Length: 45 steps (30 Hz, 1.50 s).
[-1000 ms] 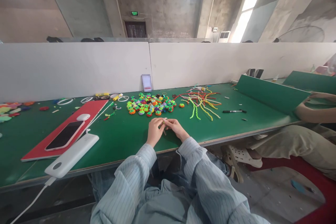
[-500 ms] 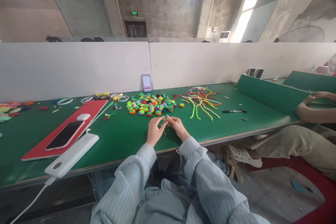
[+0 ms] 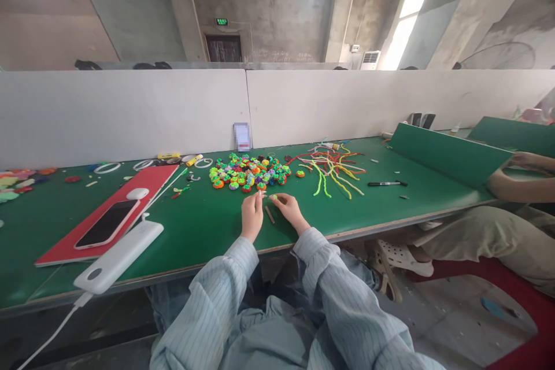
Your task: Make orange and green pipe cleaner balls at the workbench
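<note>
My left hand (image 3: 252, 215) is closed in a pinch at the table's near middle, its fingertips around something too small to make out. Just to its right, my right hand (image 3: 290, 209) pinches a small yellow-green piece (image 3: 273, 197) between thumb and fingers. A narrow gap separates the two hands. On the table between them lies a thin brownish strip (image 3: 270, 215). Beyond the fingertips spreads a pile of small colourful fuzzy pumpkin-like pieces (image 3: 247, 172) with green tops. One orange piece (image 3: 300, 174) sits apart, right of the pile.
Fuzzy pipe cleaners (image 3: 333, 170) lie loose to the right, near a black marker (image 3: 387, 184). At left, a red folder (image 3: 151, 180) carries a phone (image 3: 108, 224), beside a white power bank (image 3: 119, 257). A green divider (image 3: 446, 156) separates another person's arm (image 3: 511, 185).
My hands have drawn apart; they met at the fingertips before. The left has shifted slightly left and turned upright, and the brownish strip between them shows more fully.
</note>
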Motion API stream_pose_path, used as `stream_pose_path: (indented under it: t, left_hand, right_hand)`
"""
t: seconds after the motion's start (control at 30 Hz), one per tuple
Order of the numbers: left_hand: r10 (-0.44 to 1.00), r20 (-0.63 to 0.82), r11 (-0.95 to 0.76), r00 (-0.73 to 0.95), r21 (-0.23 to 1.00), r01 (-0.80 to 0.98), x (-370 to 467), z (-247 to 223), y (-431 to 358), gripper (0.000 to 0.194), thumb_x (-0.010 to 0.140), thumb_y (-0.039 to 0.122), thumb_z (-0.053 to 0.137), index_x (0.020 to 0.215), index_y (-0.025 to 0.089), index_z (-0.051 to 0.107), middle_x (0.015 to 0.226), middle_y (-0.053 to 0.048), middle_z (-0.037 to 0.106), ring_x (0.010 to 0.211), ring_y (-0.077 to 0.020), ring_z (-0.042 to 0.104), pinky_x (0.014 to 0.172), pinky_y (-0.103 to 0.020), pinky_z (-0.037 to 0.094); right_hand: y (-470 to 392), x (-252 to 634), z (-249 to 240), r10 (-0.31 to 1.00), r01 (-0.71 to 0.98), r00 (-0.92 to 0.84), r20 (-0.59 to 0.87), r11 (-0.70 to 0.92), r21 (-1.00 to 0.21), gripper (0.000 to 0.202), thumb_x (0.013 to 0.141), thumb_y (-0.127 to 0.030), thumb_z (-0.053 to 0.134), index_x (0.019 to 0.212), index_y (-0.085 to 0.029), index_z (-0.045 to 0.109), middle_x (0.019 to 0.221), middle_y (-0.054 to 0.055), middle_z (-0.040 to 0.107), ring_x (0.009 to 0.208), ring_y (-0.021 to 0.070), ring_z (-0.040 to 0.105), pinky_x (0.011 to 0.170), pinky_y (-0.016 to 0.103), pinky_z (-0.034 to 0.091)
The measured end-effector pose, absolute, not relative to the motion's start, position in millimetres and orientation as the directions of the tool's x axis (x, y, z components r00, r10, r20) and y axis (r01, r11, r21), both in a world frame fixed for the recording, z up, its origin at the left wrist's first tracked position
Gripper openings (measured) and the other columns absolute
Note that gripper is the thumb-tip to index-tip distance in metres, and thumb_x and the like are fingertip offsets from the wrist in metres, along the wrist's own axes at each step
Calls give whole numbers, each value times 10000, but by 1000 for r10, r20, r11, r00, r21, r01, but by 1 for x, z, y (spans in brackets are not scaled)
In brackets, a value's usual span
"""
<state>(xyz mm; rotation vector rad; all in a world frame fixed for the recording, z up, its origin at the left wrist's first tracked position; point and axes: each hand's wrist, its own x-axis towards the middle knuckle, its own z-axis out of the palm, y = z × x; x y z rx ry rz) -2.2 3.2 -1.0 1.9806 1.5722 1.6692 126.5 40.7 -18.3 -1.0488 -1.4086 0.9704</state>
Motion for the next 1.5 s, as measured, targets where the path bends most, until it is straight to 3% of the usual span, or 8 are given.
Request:
stream_pose_path:
  t: [0.3,0.43,0.67,0.77,0.87,1.07,1.27,1.5]
  left_hand:
    - [783,583,-377,-218,723,578,-6,-4,7,347,908,341,304,925,171,607,833,-80,691,813,-200,632,781,-350,466]
    - [801,558,-350,-215,729,588,-7,-9,10,297,885,351,364,908,172,601,804,-79,689,767,-198,639,712,-327,480]
    - [799,568,-363,-198,718,594,-8,-16,13,242,851,353,440,894,180,603,779,-71,684,774,-195,644,679,-311,485]
    - [806,559,-358,-193,721,594,-9,-17,14,232,841,348,455,899,177,600,792,-74,683,789,-200,643,680,-314,484]
    - [816,546,-350,-188,727,591,-10,-19,14,233,837,345,456,911,174,595,805,-82,682,808,-207,640,689,-322,481]
    - [836,518,-328,-182,736,592,-12,-21,16,237,830,345,458,914,169,593,790,-82,680,808,-210,635,717,-337,472]
    - [846,499,-307,-189,745,592,-12,-21,16,249,821,367,460,851,169,608,773,-82,677,806,-216,636,732,-336,473]
    - [851,472,-265,-232,765,587,-12,-19,15,312,836,390,433,1020,162,543,734,-61,666,782,-212,625,728,-344,464]
  right_hand:
    - [44,127,-22,943,109,16,332,328,-938,334,613,-319,696,915,-182,653,965,92,672,894,228,606,744,344,486]
    - [46,130,-20,915,131,151,374,357,-925,346,726,-394,579,991,-172,594,1044,111,638,954,214,587,759,318,485]
    - [51,167,-12,793,403,405,455,292,-867,360,807,-285,433,1108,-99,500,1094,188,549,1049,272,490,913,443,342]
    - [53,186,-12,774,602,358,522,236,-763,383,784,-212,466,1152,-112,508,1262,191,446,1217,303,335,1002,497,180]
    - [56,197,-17,806,869,272,525,28,-494,385,814,-241,463,1159,-84,532,1330,227,379,1262,350,265,995,546,122]
    - [59,196,-26,846,917,236,479,-31,-397,435,854,-264,405,1137,43,529,1177,298,507,1167,362,398,997,517,164]
    - [60,197,-26,851,916,242,467,-40,-400,461,838,-170,405,1222,85,407,1265,288,424,1212,323,353,962,387,295]
    - [60,205,-18,802,867,409,436,-192,-460,430,804,-160,472,1209,-27,418,1126,238,493,1041,314,480,831,387,356]
